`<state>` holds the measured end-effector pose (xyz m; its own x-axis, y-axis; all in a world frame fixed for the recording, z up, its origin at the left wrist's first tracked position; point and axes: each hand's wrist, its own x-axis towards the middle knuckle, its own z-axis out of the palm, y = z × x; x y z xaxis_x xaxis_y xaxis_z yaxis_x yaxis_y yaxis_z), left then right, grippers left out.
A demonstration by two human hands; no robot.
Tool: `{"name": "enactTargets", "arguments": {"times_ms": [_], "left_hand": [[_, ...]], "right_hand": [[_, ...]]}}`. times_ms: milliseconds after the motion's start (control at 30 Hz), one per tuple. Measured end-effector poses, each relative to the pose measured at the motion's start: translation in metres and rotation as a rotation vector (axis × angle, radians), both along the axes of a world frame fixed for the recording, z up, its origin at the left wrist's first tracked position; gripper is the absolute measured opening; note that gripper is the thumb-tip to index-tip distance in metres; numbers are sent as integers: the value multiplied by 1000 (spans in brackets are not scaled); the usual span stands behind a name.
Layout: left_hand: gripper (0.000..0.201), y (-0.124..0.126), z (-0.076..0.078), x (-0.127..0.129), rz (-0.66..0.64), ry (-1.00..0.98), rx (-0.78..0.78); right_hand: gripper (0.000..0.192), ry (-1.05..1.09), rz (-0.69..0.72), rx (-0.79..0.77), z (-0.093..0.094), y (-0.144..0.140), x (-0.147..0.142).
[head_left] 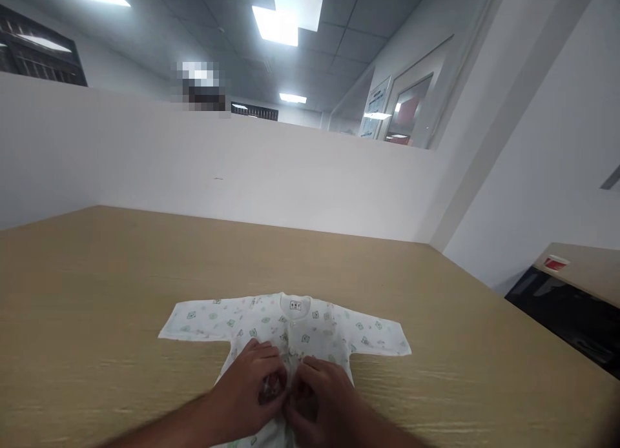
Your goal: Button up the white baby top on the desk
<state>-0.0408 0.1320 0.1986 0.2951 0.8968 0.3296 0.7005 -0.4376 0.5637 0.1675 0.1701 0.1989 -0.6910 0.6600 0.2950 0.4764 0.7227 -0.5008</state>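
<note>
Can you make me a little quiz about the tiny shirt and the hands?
1. True or false: the baby shirt lies flat with both sleeves spread out.
2. Where do the left hand and right hand meet? A) a sleeve B) the front middle C) the collar
3. What does the shirt lie on?

Key: 1 true. 2 B. 3 the wooden table.

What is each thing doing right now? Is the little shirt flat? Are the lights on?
baby shirt: flat on the table, sleeves spread out
left hand: fingers curled, pinching the shirt's front
right hand: fingers curled, pinching the shirt's front
ceiling lights: on
</note>
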Motion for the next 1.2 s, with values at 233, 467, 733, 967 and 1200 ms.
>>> {"name": "enactTargets", "arguments": {"times_ms": [233, 467, 733, 967, 1200], "left_hand": [[6, 4, 2, -1, -1, -67, -72], [10, 4, 6, -2, -34, -75, -80], [10, 6, 8, -7, -74, -57, -124], [11, 5, 13, -11, -99, -64, -130], [9, 3, 15, -14, -143, -68, -125]], "right_hand": [[6, 23, 3, 23, 7, 0, 3], [9, 106, 119, -71, 16, 3, 4], [10, 199, 109, -207, 19, 6, 4], [10, 216, 60, -223, 13, 5, 4], [10, 173, 53, -218, 8, 5, 5]]}}
